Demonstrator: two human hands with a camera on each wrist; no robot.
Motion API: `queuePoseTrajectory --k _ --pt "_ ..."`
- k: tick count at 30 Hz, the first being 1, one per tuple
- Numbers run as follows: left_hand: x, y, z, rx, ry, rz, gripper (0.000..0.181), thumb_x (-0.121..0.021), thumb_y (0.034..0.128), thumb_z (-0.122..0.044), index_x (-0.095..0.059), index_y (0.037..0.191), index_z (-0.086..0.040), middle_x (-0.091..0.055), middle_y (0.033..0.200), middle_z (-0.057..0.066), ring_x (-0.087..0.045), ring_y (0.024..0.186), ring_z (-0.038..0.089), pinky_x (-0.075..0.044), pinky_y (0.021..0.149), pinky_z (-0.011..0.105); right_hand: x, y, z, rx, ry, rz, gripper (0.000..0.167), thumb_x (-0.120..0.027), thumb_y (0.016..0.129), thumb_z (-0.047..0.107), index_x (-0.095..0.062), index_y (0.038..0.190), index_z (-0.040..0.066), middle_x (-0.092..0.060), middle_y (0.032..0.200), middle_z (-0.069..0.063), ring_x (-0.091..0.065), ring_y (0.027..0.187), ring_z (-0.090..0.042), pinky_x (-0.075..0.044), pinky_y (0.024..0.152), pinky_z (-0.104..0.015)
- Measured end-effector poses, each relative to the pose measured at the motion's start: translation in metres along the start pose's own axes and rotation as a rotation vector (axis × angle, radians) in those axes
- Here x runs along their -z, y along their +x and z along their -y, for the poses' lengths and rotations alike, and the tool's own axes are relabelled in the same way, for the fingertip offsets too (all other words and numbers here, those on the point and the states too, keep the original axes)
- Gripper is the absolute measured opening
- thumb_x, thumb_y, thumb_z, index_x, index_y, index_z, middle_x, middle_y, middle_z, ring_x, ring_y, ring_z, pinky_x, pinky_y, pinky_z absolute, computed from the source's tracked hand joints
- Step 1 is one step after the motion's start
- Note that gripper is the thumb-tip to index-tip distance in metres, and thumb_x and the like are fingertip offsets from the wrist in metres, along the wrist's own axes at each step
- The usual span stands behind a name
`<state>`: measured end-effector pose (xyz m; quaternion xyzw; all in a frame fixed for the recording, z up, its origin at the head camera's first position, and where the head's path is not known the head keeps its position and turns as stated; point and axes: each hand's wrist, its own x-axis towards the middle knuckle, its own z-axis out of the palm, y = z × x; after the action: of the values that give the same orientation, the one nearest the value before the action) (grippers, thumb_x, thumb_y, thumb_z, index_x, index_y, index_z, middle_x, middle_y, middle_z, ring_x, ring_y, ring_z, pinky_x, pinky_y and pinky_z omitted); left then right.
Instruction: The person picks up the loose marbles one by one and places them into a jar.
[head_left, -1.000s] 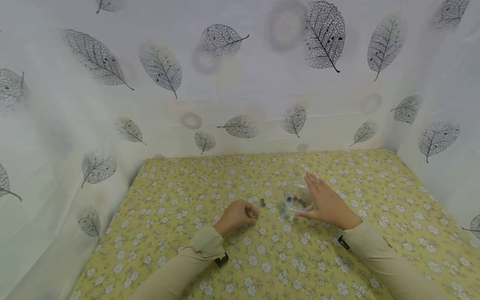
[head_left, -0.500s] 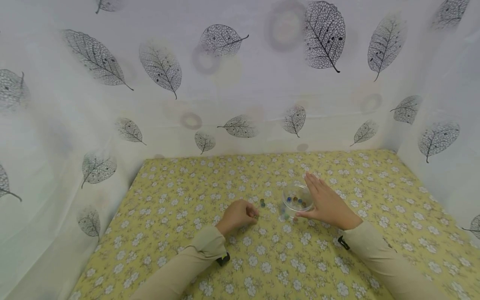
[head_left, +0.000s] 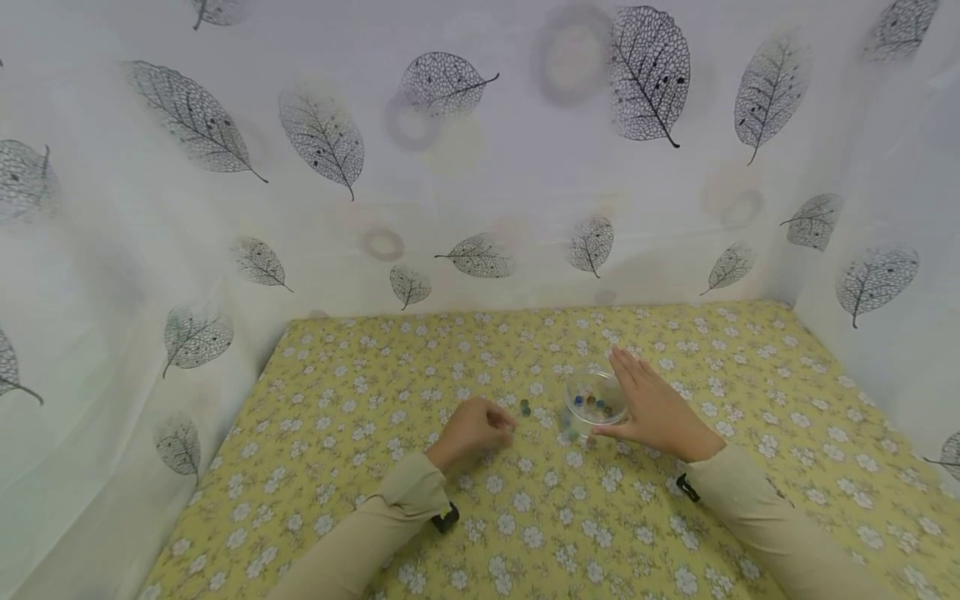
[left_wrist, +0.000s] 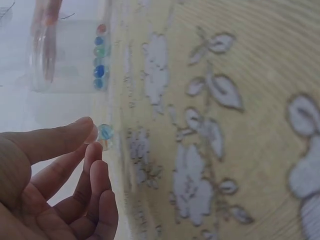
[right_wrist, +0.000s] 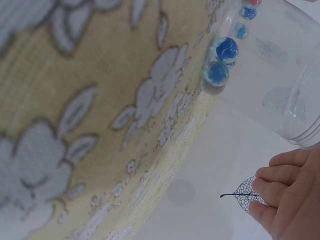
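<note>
My left hand (head_left: 474, 435) pinches a clear glass marble (left_wrist: 93, 135) between thumb and fingertips, low over the cloth. Just past those fingertips, a pair of loose marbles (head_left: 525, 407) lies on the table; the nearer one shows a blue swirl (left_wrist: 105, 131) in the left wrist view. To the right stands an upright clear plastic jar (head_left: 583, 417) without a lid. Several blue, green and reddish marbles (right_wrist: 227, 50) cover its bottom. My right hand (head_left: 656, 410) holds the jar from the right, its thumb at the front and its fingers along the far side.
A yellow cloth (head_left: 360, 500) with white flowers covers the table. White curtains (head_left: 525, 183) printed with dark leaves hang behind the table and at both sides.
The left hand shifts slightly at the same spot and is a little blurred now. The right hand, the jar and the loose marbles stay in place.
</note>
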<state>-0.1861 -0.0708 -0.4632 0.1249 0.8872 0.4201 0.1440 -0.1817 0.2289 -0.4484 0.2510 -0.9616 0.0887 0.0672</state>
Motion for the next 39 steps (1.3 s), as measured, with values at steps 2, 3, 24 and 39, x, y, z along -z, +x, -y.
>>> queuePoseTrajectory --k 2,3,24,39 --pt "0.003 0.000 -0.002 -0.001 -0.016 -0.004 0.007 -0.072 0.0816 -0.014 -0.074 0.088 -0.012 -0.064 0.083 -0.001 -0.057 0.075 0.012 -0.049 0.064 0.027 0.000 0.000 0.000 -0.003 0.003 0.004 0.115 -0.062 0.074 0.069 -0.014 0.149 -0.004 -0.015 0.155 -0.025 -0.019 0.142 -0.041 -0.020 0.114 -0.053" --pt "0.004 0.000 -0.003 -0.003 -0.016 -0.007 0.007 -0.072 0.0823 -0.014 -0.074 0.089 -0.012 -0.065 0.083 -0.001 -0.057 0.075 0.012 -0.049 0.064 0.027 0.000 0.000 0.000 -0.003 0.004 0.005 0.115 -0.063 0.074 0.068 -0.013 0.149 -0.004 -0.015 0.155 -0.025 -0.019 0.142 -0.041 -0.020 0.114 -0.053" --pt "0.014 0.004 -0.036 -0.144 -0.074 -0.052 0.019 -0.070 0.0853 -0.021 -0.073 0.103 -0.013 -0.069 0.092 0.004 -0.062 0.075 0.017 -0.049 0.061 0.025 -0.003 -0.001 -0.003 -0.001 0.001 -0.003 0.115 -0.062 0.074 0.069 -0.013 0.149 -0.004 -0.015 0.155 -0.025 -0.019 0.142 -0.041 -0.020 0.114 -0.054" --pt "-0.005 0.014 -0.061 -0.163 -0.114 -0.063 0.018 -0.072 0.0838 -0.020 -0.074 0.100 -0.015 -0.069 0.090 0.004 -0.061 0.070 0.019 -0.045 0.053 0.020 -0.003 0.000 -0.003 -0.004 0.004 -0.008 0.116 -0.061 0.074 0.070 -0.014 0.148 -0.005 -0.016 0.154 -0.025 -0.020 0.141 -0.042 -0.021 0.113 -0.054"
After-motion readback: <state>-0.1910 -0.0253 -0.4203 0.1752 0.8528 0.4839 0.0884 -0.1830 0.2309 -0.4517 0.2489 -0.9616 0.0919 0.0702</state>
